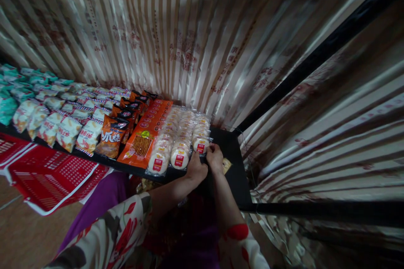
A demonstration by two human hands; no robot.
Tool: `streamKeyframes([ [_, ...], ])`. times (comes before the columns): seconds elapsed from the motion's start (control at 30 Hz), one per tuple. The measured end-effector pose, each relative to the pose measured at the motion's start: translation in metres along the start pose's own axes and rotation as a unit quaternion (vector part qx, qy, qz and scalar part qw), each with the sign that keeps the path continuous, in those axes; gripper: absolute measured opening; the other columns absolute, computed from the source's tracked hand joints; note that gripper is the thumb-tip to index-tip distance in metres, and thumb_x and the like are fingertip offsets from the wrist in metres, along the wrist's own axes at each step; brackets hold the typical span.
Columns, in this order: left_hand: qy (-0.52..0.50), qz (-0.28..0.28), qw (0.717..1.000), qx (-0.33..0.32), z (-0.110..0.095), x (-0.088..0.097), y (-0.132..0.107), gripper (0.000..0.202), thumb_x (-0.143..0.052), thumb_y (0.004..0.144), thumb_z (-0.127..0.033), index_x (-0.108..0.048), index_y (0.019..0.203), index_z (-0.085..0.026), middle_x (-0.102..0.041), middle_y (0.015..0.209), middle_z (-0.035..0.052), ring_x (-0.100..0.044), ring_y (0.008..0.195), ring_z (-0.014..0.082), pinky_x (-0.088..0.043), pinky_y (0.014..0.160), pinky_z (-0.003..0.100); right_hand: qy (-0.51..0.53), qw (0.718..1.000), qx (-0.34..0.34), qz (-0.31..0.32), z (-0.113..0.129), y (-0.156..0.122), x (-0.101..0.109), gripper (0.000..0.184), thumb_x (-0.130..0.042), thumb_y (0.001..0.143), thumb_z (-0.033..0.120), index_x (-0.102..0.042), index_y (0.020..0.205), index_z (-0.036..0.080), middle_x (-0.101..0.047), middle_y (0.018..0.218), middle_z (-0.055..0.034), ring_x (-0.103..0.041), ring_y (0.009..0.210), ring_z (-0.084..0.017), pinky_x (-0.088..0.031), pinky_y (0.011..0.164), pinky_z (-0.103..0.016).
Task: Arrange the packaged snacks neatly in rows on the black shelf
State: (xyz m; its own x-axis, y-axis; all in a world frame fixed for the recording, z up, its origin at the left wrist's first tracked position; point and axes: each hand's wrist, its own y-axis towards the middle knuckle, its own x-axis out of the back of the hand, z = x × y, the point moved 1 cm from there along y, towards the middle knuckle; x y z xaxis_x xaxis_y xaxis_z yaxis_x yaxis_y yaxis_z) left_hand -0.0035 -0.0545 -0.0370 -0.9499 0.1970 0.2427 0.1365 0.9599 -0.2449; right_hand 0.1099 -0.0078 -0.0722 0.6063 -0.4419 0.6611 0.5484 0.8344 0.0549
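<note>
Two hands meet near the front right corner of the black shelf [232, 151], both at the nearest packet [201, 144] of round white cakes with a red label. That packet lies flat at the front end of the right-hand row, touching the other cake packets [172, 143] beside it. The right hand [215, 155] has its fingertips drawn together on the packet's clear wrapper edge, pinching it. The left hand [196, 171] sits just beside it with its back turned up and its fingers curled out of sight, so I cannot tell whether it grips anything. A small yellowish thing [226, 164] peeps out beside the right hand, mostly covered and too dark to make out. Left of the cakes lies a long orange pack [143, 141], then snack bags [110, 134] in rows that run off past the picture's left edge. Below the shelf a red basket [50, 176] shows only in part. A striped curtain [189, 29] hangs behind, crossed by a black bar [315, 56]. Floral sleeves [120, 231] cover the arms lower down, and the space under the hands is deep shadow.
</note>
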Motion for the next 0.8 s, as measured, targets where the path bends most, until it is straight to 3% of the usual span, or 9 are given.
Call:
streamKeyframes([
  [0.1, 0.013, 0.008, 1.0, 0.01, 0.0, -0.001, 0.0, 0.064, -0.05, 0.066, -0.003, -0.047, 0.13, -0.01, -0.054, 0.129, 0.0149, -0.045, 0.127, 0.0264, -0.031, 0.109, 0.036, 0.002, 1.0, -0.002, -0.008, -0.001, -0.002, -0.002, 0.027, -0.046, 0.076, 0.028, -0.063, 0.095, 0.017, -0.068, 0.089, -0.0084, -0.063, 0.083, -0.021, -0.045, 0.075, -0.03],
  [0.27, 0.002, 0.011, 1.0, -0.012, 0.003, -0.003, 0.002, 0.067, -0.049, 0.065, -0.003, -0.046, 0.131, -0.012, -0.05, 0.134, 0.012, -0.038, 0.132, 0.024, -0.027, 0.113, 0.033, 0.015, 1.0, 0.0, -0.012, -0.003, -0.004, -0.004, 0.027, -0.045, 0.077, 0.028, -0.062, 0.096, 0.018, -0.068, 0.089, -0.0067, -0.062, 0.083, -0.02, -0.045, 0.076, -0.029],
  [0.43, 0.001, -0.022, 1.0, 0.002, 0.009, -0.009, 0.006, 0.074, -0.05, 0.063, -0.002, -0.044, 0.135, -0.014, -0.04, 0.145, 0.0113, -0.03, 0.137, 0.0249, -0.021, 0.116, 0.035, 0.042, 0.999, 0.008, -0.001, -0.005, -0.005, -0.005, 0.027, -0.046, 0.076, 0.028, -0.063, 0.095, 0.017, -0.068, 0.091, -0.0075, -0.062, 0.083, -0.019, -0.046, 0.077, -0.029],
  [0.8, 0.012, -0.016, 1.0, -0.02, 0.009, -0.01, 0.005, 0.07, -0.049, 0.068, -0.001, -0.041, 0.137, -0.007, -0.03, 0.149, 0.0158, -0.025, 0.14, 0.0228, -0.018, 0.116, 0.031, -0.053, 0.997, 0.054, -0.012, 0.0, -0.014, -0.011, 0.037, -0.048, 0.079, 0.029, -0.062, 0.109, 0.012, -0.066, 0.093, -0.0118, -0.059, 0.087, -0.022, -0.045, 0.079, -0.032],
])
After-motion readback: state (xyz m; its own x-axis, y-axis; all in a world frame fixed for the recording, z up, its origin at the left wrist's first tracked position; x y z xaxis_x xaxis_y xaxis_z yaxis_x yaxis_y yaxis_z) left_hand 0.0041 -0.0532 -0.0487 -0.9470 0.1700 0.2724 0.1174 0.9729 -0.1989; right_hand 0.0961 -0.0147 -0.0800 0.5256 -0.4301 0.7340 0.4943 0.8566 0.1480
